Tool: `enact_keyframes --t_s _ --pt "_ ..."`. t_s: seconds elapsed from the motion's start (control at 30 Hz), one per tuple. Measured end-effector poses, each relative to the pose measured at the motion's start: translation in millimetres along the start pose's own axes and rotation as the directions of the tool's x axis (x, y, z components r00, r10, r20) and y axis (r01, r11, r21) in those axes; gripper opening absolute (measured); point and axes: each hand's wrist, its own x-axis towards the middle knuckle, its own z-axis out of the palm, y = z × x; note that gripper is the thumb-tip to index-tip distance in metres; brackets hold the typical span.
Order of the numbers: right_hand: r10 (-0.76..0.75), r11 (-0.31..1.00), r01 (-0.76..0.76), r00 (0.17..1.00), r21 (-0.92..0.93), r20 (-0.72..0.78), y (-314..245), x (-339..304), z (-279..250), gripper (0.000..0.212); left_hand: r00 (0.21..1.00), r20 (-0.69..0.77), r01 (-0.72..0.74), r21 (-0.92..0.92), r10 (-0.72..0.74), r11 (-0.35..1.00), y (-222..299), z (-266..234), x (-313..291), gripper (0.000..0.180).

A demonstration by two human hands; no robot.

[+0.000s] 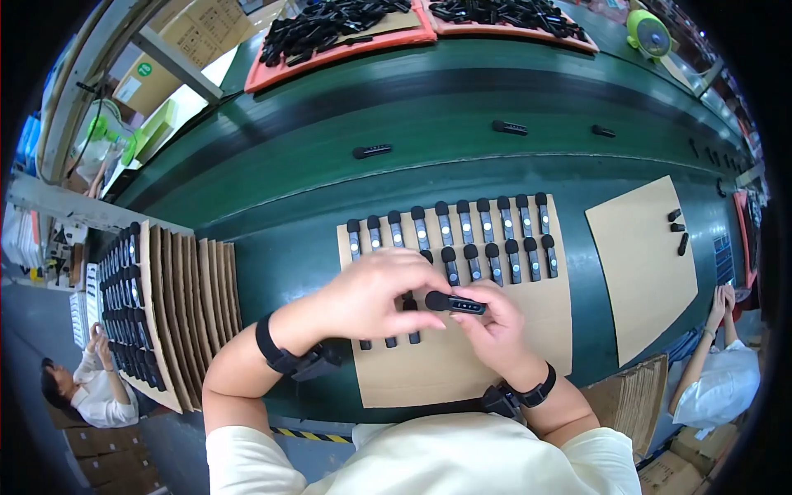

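Observation:
My right hand [493, 328] pinches a small black microphone [462, 305] with a rounded foam-like head, held above the cardboard sheet. The head points left, and a row of small marks shows along its side. Around that head, the thumb and forefinger of my left hand [371, 293] are spread apart, seemingly without gripping it. Below lies a brown cardboard sheet [462, 375] bearing rows of similar microphones [483, 219]. My left hand hides part of the rows, and a few more microphones [414, 330] show under it.
Several microphones [373, 152] lie on the green conveyor belt [445, 165]. Beyond are red trays [346, 51] heaped with black pieces. At left stand filled cardboard sheets [157, 330]; at right another sheet [643, 272] holds 3 pieces. Other people work at left [103, 388] and right [718, 371].

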Motion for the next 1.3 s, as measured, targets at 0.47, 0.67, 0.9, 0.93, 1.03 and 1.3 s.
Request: enact_keyframes --t_s 0.47,0.67,0.9,0.93,1.03,1.3 --pt "0.023 1.000 -0.022 0.998 0.013 -0.057 -2.3 3.0 -0.4 0.035 0.825 -0.448 0.510 0.328 -0.344 0.795 -177.3 -95.6 33.3 0.029" --pt "0.006 1.000 -0.006 1.000 0.014 0.006 -5.2 1.9 -0.2 0.032 0.794 -0.493 0.551 0.335 -0.356 0.764 -184.7 -94.9 15.3 0.035" --pt "0.061 0.998 -0.061 0.998 0.013 -0.005 -11.1 1.9 -3.7 0.030 0.706 -0.628 0.339 -0.107 -0.328 0.935 -93.6 -49.0 -8.3 0.029" --pt "0.054 0.998 -0.054 0.998 0.014 0.010 -11.7 3.6 -4.8 0.030 0.696 -0.657 0.228 -0.180 -0.290 0.957 -73.5 -37.6 -16.0 0.026" --pt "0.054 0.998 -0.055 0.998 0.011 0.040 -13.6 6.9 -6.5 0.030 0.648 -0.697 0.105 -0.319 -0.308 0.942 -28.7 -3.3 -46.0 0.024" --pt "0.056 0.998 -0.056 0.993 -0.002 0.103 -18.7 10.0 -8.2 0.033 0.670 -0.687 0.014 -0.368 -0.282 0.930 3.9 60.6 -85.5 0.028"
